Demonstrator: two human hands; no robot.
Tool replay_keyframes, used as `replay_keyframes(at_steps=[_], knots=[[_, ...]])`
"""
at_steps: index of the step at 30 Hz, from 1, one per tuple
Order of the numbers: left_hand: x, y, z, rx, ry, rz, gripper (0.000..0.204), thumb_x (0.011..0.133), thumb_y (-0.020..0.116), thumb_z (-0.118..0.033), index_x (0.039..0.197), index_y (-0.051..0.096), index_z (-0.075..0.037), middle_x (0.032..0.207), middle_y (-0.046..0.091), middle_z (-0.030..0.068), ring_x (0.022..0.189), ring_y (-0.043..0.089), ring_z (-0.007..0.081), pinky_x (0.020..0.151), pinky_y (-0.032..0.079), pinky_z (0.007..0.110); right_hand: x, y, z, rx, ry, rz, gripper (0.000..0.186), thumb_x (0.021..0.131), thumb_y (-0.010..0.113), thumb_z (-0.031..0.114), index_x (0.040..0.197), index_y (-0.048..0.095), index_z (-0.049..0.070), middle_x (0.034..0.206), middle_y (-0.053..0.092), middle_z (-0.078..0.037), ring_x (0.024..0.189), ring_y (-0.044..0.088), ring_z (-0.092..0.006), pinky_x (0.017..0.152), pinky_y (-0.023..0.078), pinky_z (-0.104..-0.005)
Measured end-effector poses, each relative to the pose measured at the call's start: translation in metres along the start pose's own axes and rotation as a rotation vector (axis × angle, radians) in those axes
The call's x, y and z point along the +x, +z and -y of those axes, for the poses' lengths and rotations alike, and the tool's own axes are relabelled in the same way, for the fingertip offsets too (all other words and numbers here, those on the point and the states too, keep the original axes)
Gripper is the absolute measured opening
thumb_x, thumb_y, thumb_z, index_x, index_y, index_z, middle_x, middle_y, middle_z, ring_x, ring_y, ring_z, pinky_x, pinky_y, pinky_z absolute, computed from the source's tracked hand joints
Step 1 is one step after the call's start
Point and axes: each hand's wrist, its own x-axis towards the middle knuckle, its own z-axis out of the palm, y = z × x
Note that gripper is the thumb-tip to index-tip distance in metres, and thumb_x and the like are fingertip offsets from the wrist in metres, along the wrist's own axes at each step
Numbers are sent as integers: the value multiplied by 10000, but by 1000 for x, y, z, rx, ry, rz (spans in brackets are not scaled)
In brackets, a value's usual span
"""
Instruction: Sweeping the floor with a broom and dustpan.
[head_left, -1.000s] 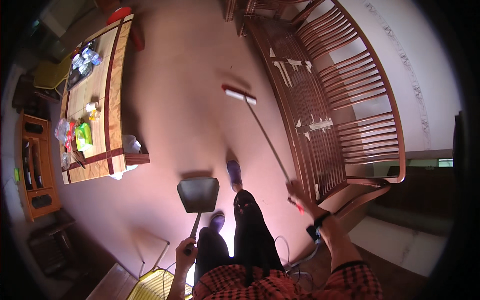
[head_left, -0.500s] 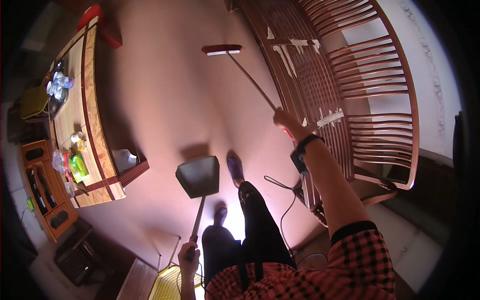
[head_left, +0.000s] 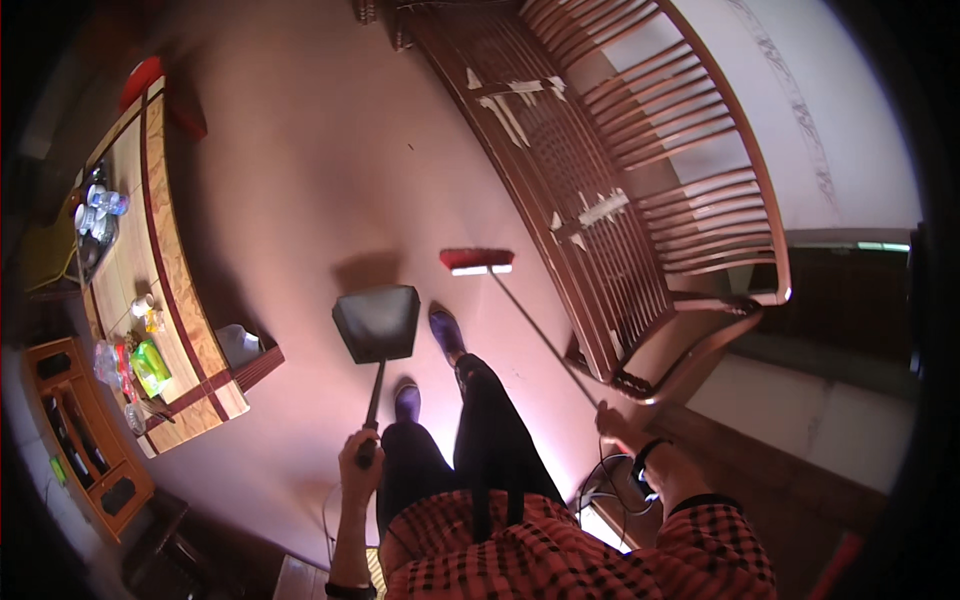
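Observation:
My left hand point(head_left: 361, 458) is wrapped round the dark grip of a long-handled dustpan point(head_left: 377, 322). Its grey pan hangs in front of my feet, with a shadow on the floor just beyond it. Down at the right, my right hand point(head_left: 622, 430) grips the thin handle of a broom point(head_left: 476, 258). The broom head, red with a white strip, is out ahead of my feet, to the right of the dustpan and apart from it. A dark band circles my right wrist.
A wooden slatted bench point(head_left: 600, 190) runs along the right wall. On the left stands a table point(head_left: 190, 300) with bottles, cups and a green packet point(head_left: 150, 368). A dark cable point(head_left: 608, 490) loops beside my right hand. A tiny dark speck lies on the reddish floor point(head_left: 330, 150).
My right hand has drawn the broom back toward me, its head now much nearer my feet. The dustpan stays in my left hand, slightly raised in view. My view has shifted, the bench moving left.

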Motion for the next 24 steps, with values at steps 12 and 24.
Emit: replay_keyframes(at_steps=[12,24], knots=[[-1,0,14,-5,76,52,212,627,544,23,825,540,-52,728,535,112,655,508,250,611,413,336,-180,88,22,386,60,-226,336,825,440,334,838,550,17,787,585,-234,760,559,-408,702,438,-487],[-18,8,14,-57,-135,36,197,642,528,34,824,534,-42,737,537,105,675,504,235,634,410,319,94,-69,87,20,-361,-347,264,794,484,218,818,453,-43,645,551,-199,605,578,-361,518,467,-449]])
